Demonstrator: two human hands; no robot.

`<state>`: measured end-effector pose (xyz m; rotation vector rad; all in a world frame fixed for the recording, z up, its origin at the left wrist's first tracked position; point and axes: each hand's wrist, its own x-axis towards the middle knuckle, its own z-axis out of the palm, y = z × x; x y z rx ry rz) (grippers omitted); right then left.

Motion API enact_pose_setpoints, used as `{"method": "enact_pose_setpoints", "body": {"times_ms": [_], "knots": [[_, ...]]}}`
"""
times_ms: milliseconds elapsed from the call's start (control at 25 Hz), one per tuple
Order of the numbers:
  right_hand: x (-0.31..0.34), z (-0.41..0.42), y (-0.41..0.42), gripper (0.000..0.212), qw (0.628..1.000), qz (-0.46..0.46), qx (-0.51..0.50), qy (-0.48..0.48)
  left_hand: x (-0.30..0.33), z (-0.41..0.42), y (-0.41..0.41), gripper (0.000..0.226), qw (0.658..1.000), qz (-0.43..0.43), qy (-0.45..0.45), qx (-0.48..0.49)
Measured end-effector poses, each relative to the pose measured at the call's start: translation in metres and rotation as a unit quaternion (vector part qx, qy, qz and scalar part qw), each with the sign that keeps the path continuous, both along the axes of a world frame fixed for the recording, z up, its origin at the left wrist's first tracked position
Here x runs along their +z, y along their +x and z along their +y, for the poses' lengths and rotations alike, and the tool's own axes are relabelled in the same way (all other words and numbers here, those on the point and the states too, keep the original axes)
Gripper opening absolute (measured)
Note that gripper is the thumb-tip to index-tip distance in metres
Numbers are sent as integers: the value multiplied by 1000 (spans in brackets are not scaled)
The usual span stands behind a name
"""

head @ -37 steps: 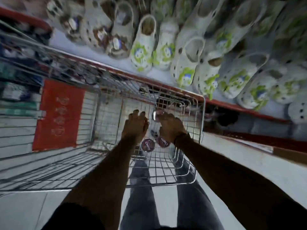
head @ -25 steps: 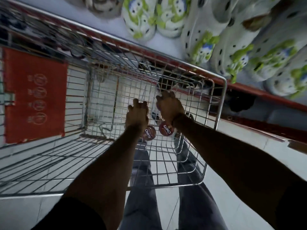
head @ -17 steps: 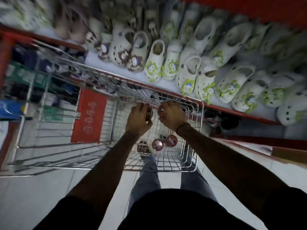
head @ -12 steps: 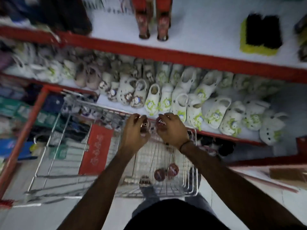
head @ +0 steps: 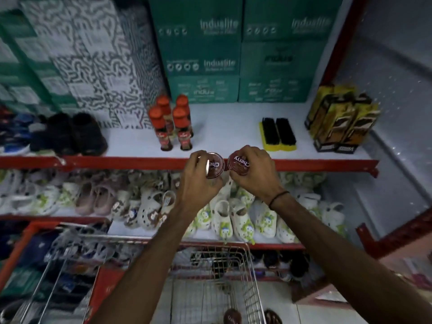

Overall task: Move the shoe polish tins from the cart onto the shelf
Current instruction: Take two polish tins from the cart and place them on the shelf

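Observation:
My left hand (head: 198,183) grips a round dark-red shoe polish tin (head: 215,165), tilted on edge. My right hand (head: 254,174) holds a second red tin (head: 239,163) with white "Cherry" lettering facing me. Both tins hang side by side, almost touching, just in front of the red front edge of the white shelf (head: 224,134). Down at the bottom edge, two more tins (head: 232,316) lie in the wire cart (head: 251,272).
On the shelf stand several orange-capped polish bottles (head: 173,122) at left, a black-and-yellow brush (head: 278,134) at right, and yellow-black boxes (head: 341,122) beyond it. Green cartons (head: 240,54) fill the back. Clogs (head: 224,218) crowd the shelf below.
Both hands have lifted out of the cart, each with a tin, up to the level of the upper shelf's front edge. My view has tilted upward, showing the shelf and boxes.

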<state>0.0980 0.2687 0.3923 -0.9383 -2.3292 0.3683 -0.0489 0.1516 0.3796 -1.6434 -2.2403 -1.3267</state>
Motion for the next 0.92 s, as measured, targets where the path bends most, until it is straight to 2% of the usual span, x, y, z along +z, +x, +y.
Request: {"method": "enact_pose_setpoints", "body": {"times_ms": [240, 400, 520, 640, 920], "knots": [[24, 78, -17, 36, 991, -115, -52, 51, 18, 98, -7, 31, 997, -37, -74, -4], [16, 115, -46, 41, 979, -194, -30, 50, 14, 141, -30, 32, 986, -45, -162, 20], [10, 137, -60, 35, 974, -220, -11, 44, 14, 159, -45, 30, 988, -30, -153, 16], [14, 154, -69, 30, 973, -229, 9, 40, 14, 174, -58, 40, 989, -5, -150, 15], [15, 175, -86, 19, 977, -209, 8, 42, 13, 199, -72, 42, 992, 5, -124, 16]]}}
